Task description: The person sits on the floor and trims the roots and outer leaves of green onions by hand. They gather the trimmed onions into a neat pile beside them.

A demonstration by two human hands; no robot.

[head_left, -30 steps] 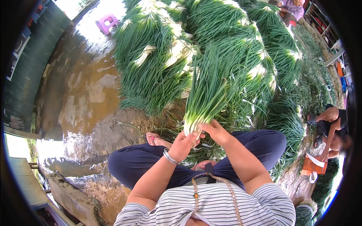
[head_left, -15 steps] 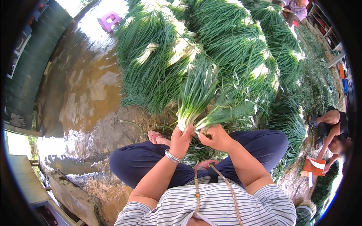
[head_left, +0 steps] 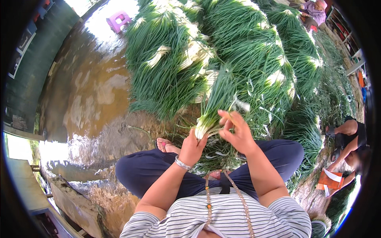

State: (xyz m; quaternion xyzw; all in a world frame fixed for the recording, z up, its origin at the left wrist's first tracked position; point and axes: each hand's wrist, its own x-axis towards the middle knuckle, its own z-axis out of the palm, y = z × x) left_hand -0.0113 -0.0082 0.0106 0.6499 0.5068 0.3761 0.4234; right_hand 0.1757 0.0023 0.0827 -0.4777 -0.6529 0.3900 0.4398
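- Wet brown ground (head_left: pixel 91 95) fills the left of the view, shiny with puddles, with a dark green wall (head_left: pixel 35 67) along its far edge.
- Heaps of green onions (head_left: pixel 238 51) cover the top and right, long green leaves with white root ends showing in patches across the pile.
- Sitting cross-legged in dark trousers (head_left: pixel 158 170) and a striped top, the person has one bare foot (head_left: pixel 166 146) out on the wet ground.
- Held upright in front of the knees is one bunch (head_left: pixel 214 107), its white root ends down at the fist and its leaves rising over the heap behind.
- Left hand (head_left: pixel 193 147), with a silver bangle at the wrist, is closed round the root end of the bunch.
- Right hand (head_left: pixel 237 133) is beside the bunch, fingers curled and pinching a pale strip (head_left: pixel 240 105) that lifts off it; whether that is a peeled outer leaf or a tie I cannot tell.
- By my reading, the step in hand is trimming or cleaning this one bunch; the next move calls for a firm left fist while the right draws the strip clear without dragging good stalks out.
- A purple stool (head_left: pixel 119 20) stands far off on the wet ground.
- At the right edge another person (head_left: pixel 349 139) crouches; an orange and white packet (head_left: pixel 331 179), flat and square, lies near them.
- On the wall hangs a dark rectangular sign (head_left: pixel 18 61), too small to make out.
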